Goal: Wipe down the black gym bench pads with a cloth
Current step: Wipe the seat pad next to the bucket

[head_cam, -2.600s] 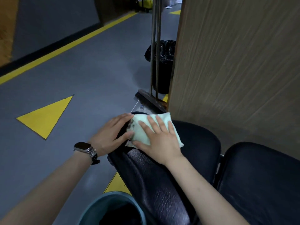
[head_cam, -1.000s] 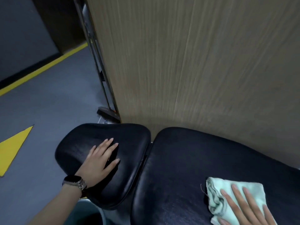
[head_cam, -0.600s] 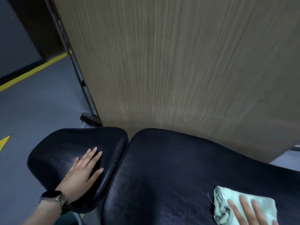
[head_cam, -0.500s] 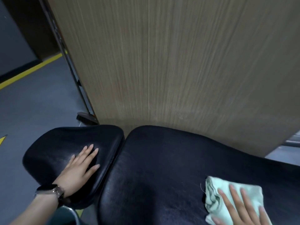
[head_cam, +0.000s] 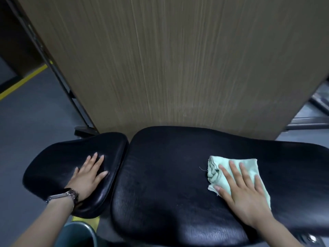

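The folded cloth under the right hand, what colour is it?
Pale mint green cloth, seen clearly in the head view.

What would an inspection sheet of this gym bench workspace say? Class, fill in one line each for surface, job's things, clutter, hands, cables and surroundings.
Surface: two black bench pads, a small seat pad and a long back pad, with a narrow gap between them; the vinyl looks creased.
Job's things: pale green cloth, bunched at its left edge, lying on the long back pad.
Clutter: teal bucket on the floor below the small seat pad.
Hands: left hand flat on the small seat pad, wristwatch on; right hand pressed flat on the cloth.
Cables: nothing seen.
Surroundings: wood-grain panel behind the bench; grey floor with a yellow line.
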